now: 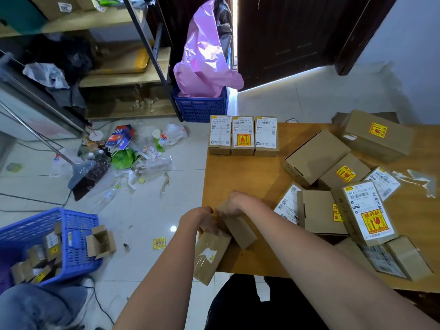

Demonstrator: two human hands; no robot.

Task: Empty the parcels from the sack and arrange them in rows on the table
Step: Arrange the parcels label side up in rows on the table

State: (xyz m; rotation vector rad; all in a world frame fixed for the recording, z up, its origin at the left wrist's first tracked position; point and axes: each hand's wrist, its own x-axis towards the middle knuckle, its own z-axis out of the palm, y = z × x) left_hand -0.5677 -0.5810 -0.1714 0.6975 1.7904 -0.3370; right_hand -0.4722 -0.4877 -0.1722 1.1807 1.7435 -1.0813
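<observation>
The left hand grips the upper end of a taped brown parcel tilted over the table's near-left corner, while the right hand clasps a second parcel touching it. Three labelled parcels stand in a row along the far edge; others lie jumbled to the right

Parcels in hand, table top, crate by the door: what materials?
Parcels in hand: brown cardboard, matte, with glossy clear tape catching glare. Table top: looks like wood or wood-look laminate, smooth orange-brown, faint grain; can't tell which. Blue crate: moulded plastic, lattice walls.
</observation>
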